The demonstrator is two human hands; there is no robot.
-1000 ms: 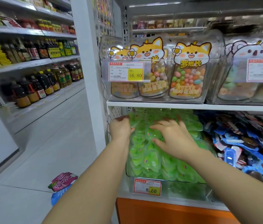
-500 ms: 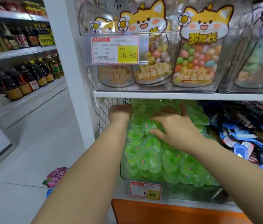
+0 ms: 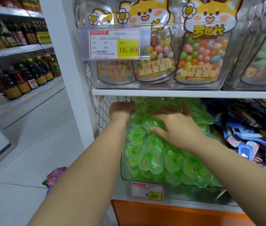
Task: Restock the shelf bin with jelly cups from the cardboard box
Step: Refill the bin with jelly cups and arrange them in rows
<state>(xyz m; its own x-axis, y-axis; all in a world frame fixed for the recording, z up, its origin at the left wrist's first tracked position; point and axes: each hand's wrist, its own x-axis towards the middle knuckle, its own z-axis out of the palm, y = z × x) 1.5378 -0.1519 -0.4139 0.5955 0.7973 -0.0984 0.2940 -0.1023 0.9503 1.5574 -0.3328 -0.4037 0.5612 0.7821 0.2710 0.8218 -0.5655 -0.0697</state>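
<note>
Green heart-shaped jelly cups (image 3: 151, 160) fill the clear bin (image 3: 123, 173), heaped high from its front lip up to the back. Our right hand (image 3: 176, 126) lies on the heap's upper middle, fingers straight and spread, pressing down and gripping nothing. Our left hand (image 3: 120, 110) is at the back left corner, just beside the wire mesh (image 3: 103, 111). Its fingers are hidden, so we cannot tell if it grips. The cups lie under and ahead of both hands. The shelf (image 3: 178, 94) just above leaves little headroom. Blue packets (image 3: 251, 136) crowd the right side. No box is in view.
</note>
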